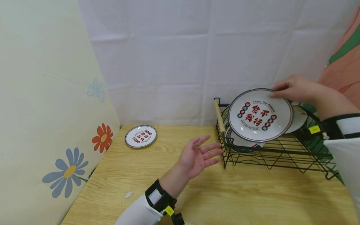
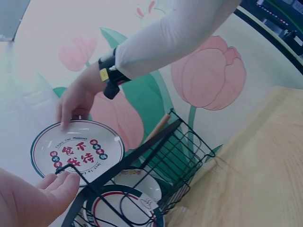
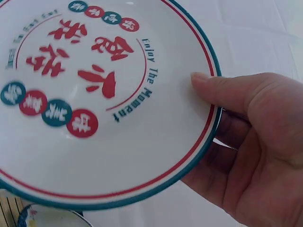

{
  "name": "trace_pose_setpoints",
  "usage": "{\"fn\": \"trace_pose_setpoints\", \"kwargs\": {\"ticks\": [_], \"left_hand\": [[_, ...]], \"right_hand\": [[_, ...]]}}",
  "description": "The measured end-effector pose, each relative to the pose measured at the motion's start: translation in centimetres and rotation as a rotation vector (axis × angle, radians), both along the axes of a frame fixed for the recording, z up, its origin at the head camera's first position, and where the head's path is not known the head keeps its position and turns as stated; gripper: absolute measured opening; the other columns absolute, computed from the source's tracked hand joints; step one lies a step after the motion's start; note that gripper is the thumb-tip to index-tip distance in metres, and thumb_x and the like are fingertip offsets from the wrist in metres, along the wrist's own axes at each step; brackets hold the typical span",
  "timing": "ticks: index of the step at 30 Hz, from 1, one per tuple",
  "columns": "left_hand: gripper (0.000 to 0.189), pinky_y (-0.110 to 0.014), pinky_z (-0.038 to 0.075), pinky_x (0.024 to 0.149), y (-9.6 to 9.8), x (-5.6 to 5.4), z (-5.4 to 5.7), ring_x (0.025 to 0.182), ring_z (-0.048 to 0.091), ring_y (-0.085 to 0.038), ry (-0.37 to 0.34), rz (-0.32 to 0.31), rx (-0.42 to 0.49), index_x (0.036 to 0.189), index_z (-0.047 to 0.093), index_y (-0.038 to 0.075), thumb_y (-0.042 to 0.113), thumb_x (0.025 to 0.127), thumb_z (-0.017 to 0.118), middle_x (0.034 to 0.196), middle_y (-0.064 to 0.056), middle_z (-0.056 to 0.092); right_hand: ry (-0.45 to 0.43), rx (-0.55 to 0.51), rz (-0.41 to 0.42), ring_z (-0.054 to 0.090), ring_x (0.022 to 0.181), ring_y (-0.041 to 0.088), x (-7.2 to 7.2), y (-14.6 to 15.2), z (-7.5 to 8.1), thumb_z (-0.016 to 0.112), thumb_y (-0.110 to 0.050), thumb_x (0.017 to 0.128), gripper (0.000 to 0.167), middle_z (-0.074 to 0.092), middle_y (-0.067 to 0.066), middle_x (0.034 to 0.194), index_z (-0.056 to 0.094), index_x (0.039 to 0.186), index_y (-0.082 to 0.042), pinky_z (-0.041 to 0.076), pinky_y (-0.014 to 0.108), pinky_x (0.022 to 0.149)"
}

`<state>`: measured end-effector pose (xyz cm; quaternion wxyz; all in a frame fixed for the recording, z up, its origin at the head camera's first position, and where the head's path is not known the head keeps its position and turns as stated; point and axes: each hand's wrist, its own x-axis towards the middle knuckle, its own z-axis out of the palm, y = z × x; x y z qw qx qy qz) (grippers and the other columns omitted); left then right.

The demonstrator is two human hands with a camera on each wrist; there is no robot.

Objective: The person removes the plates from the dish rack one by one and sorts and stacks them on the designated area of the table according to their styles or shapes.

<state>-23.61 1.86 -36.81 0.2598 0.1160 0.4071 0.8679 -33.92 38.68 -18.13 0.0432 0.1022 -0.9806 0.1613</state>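
My right hand (image 1: 296,89) pinches the rim of a white plate (image 1: 260,115) with red lettering and a green-and-red edge, thumb on the face and fingers behind. The plate is tilted, its printed face toward me, over the left part of a black wire dish rack (image 1: 281,151). My left hand (image 1: 198,156) holds nothing; its fingers are spread, palm up, beside the rack's left end. In the left wrist view, another green-rimmed plate (image 2: 120,208) and a smaller white dish (image 2: 137,182) sit inside the rack, partly hidden by its wires.
A similar printed plate (image 1: 140,136) lies flat at the back left of the wooden table (image 1: 112,181). The rack has a wooden handle (image 1: 220,115) on its left end. A white cloth (image 1: 157,62) hangs behind, and a small white scrap (image 1: 128,195) lies near the front.
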Motion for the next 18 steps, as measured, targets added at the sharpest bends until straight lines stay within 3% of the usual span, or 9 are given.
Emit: {"fn": "trace_pose_setpoints", "kwargs": {"ticks": [5,8,10,12,15,18], "left_hand": [[0.058,-0.055,0.039,0.119,-1.4,-0.6,0.7,0.144,0.047,-0.044,0.009,0.019,0.019,0.159,0.035,0.017,0.044,0.108,0.031,0.154,-0.027,0.049],[0.057,-0.054,0.039,0.119,-2.2,-0.9,1.1,0.143,0.048,-0.044,0.021,0.030,0.025,0.160,0.034,0.017,0.042,0.109,0.032,0.154,-0.028,0.048],[0.056,-0.052,0.040,0.118,-2.6,-1.1,1.3,0.143,0.048,-0.043,0.029,0.035,0.019,0.160,0.033,0.017,0.040,0.109,0.031,0.155,-0.029,0.047],[0.055,-0.051,0.042,0.116,-3.0,-1.4,1.4,0.143,0.048,-0.043,0.034,0.042,0.007,0.160,0.033,0.017,0.038,0.109,0.031,0.155,-0.029,0.046],[0.054,-0.048,0.046,0.114,-3.4,-1.6,1.5,0.142,0.050,-0.042,0.033,0.051,-0.021,0.159,0.034,0.017,0.036,0.109,0.033,0.155,-0.029,0.047],[0.053,-0.046,0.050,0.110,-3.9,-1.9,1.5,0.139,0.053,-0.041,0.031,0.060,-0.059,0.159,0.035,0.018,0.037,0.109,0.035,0.153,-0.028,0.049]], "right_hand": [[-0.045,-0.159,-0.046,0.066,0.084,0.013,0.2,0.1,-0.4,0.063,-0.048,0.100,0.065,0.073,0.015,0.109,0.060,0.136,0.007,0.058,0.028,0.069],[-0.029,-0.236,-0.053,0.065,0.081,0.012,0.1,-0.2,-1.0,0.064,-0.049,0.099,0.067,0.072,0.004,0.103,0.061,0.136,0.005,0.058,0.028,0.067],[-0.028,-0.313,-0.052,0.066,0.078,0.014,0.1,-0.5,-1.4,0.065,-0.048,0.099,0.060,0.072,-0.006,0.095,0.065,0.133,0.001,0.059,0.030,0.065],[-0.031,-0.382,-0.047,0.065,0.075,0.014,0.1,-0.9,-1.9,0.065,-0.046,0.099,0.044,0.069,-0.013,0.088,0.072,0.125,-0.011,0.058,0.030,0.063],[-0.070,-0.513,-0.029,0.066,0.069,0.013,0.1,-1.5,-2.8,0.065,-0.041,0.100,0.016,0.069,-0.014,0.083,0.075,0.105,-0.031,0.057,0.029,0.060],[-0.123,-0.639,-0.016,0.067,0.065,0.011,0.3,-2.3,-3.8,0.063,-0.037,0.102,0.012,0.070,-0.011,0.080,0.071,0.094,-0.039,0.058,0.028,0.058]]}}
